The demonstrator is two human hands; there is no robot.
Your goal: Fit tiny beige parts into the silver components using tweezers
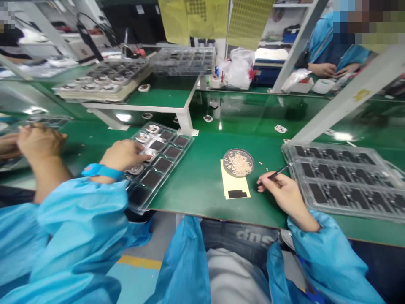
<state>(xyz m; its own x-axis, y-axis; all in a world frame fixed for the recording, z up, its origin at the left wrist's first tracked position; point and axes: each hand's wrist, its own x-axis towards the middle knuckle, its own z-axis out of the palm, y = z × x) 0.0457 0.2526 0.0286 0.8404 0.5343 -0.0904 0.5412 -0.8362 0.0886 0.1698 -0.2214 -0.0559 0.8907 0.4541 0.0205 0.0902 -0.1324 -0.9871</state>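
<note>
Your left hand [122, 154] rests on a clear, glossy plastic compartment tray [167, 162]; your right hand [281, 190] grips thin dark tweezers [280, 171] with a metallic sheen. The green bench top [202, 181] is smooth and shiny, the pale yellow paper sheet [232, 185] matt, your blue gown sleeves [88, 219] thin cloth.

Two clear trays flat on the near bench: left tray [141, 198], right tray [348, 211]. Two tray stacks [95, 93] far left on the raised shelf [164, 96]. One round dish [224, 162], one yellow sheet [230, 181], one black patch [237, 194], one thin tool [280, 171], one blue wristband [101, 171]. Three yellow hanging sheets [207, 17] far back. At least four loose parts [280, 128] mid-bench.
</note>
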